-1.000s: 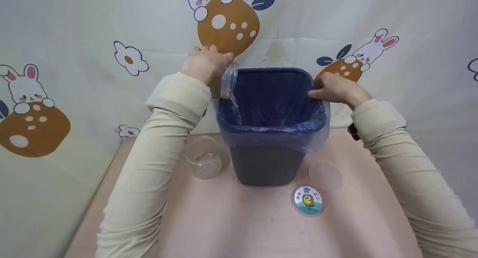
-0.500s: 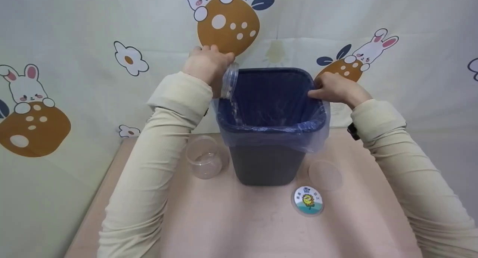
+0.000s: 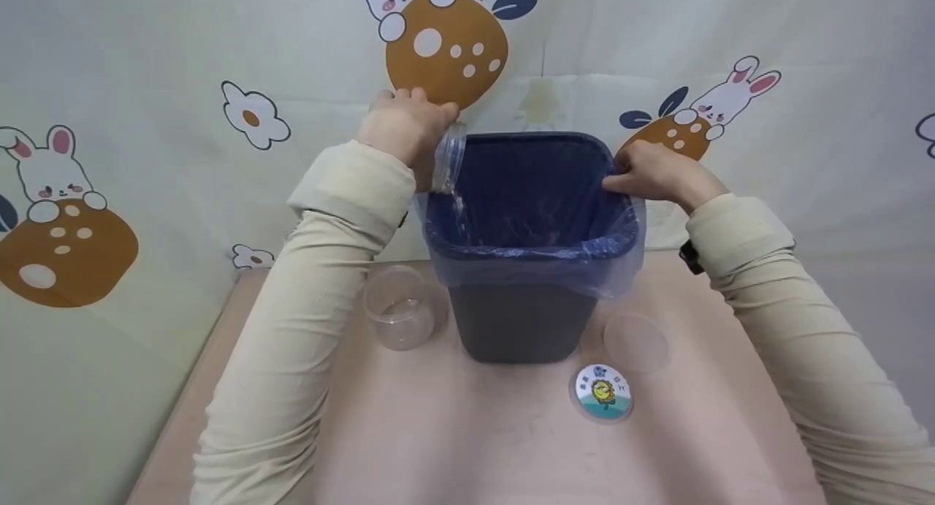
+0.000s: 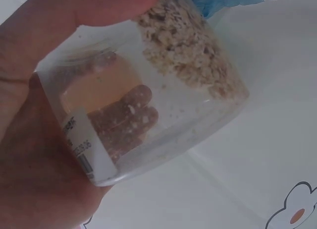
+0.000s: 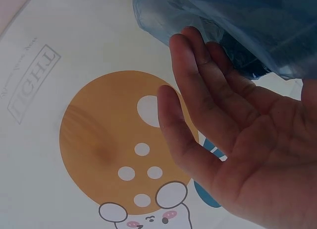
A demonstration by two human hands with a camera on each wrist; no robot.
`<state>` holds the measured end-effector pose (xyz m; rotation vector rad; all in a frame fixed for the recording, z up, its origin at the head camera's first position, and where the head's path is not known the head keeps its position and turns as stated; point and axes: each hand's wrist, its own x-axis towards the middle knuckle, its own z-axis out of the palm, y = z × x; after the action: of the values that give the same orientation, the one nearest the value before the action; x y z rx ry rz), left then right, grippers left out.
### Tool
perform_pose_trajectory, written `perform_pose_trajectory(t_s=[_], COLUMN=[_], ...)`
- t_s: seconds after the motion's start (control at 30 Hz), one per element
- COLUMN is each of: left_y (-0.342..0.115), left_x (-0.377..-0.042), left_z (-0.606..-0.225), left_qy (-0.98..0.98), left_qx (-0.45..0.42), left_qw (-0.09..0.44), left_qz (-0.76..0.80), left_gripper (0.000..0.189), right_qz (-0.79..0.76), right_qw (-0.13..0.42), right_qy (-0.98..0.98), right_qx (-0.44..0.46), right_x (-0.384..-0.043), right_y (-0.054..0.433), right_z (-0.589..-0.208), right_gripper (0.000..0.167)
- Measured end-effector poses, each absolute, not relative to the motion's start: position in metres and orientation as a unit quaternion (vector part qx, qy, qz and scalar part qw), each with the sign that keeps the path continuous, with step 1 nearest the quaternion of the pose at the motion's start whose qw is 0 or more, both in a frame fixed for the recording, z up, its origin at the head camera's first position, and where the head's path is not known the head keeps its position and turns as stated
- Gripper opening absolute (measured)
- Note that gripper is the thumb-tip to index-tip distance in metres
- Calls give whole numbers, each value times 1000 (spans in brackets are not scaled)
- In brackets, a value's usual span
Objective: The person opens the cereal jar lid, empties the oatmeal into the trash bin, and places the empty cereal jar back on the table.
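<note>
My left hand [image 3: 405, 128] grips a clear plastic jar [image 3: 450, 158], tilted with its mouth over the left rim of a dark trash can [image 3: 522, 326]. A thin stream of oats [image 3: 459, 207] falls from the jar into the can. In the left wrist view, a heap of oats [image 4: 190, 48] lies along one side of the jar, and fingers show through its wall. A bluish plastic liner [image 3: 511, 271] folds over the can's rim. My right hand [image 3: 657, 172] holds the can's right rim, thumb at the inner side; in the right wrist view its fingers [image 5: 213, 97] lie outside, beside the liner.
On the pinkish table [image 3: 453, 439], an open clear tub [image 3: 402, 322] stands left of the can. To the can's right lie a clear round lid [image 3: 635, 343] and a lid with a printed picture [image 3: 603, 393]. A patterned cloth [image 3: 321, 191] hangs behind.
Oats keep falling from the jar into the can. My left hand with the jar has shifted only slightly to the right; the right hand stays on the rim.
</note>
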<state>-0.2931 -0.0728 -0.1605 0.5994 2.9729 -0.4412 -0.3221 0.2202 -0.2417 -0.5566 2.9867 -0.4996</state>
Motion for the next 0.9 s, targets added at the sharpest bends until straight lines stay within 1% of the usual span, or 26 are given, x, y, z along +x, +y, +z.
perform_pose_trajectory(t_s=[0.17,0.47,0.9], left_y=[-71,-69,-70], left_x=[-294,-294,-291], left_z=[-161,-163,-163], left_qy=[968,969,970], left_qx=[190,189,190], left_qw=[47,39,34], left_qz=[-159,-157,-148], left_gripper=[75,78,77], right_qz=[-166,-169,-168], right_qw=[30,26,27], right_qy=[968,967,968], right_qx=[-184,-187,-183], right_x=[-322,-321,-320], right_y=[221,221,221], right_z=[-242,-243,-243], right_gripper=[28,26,26])
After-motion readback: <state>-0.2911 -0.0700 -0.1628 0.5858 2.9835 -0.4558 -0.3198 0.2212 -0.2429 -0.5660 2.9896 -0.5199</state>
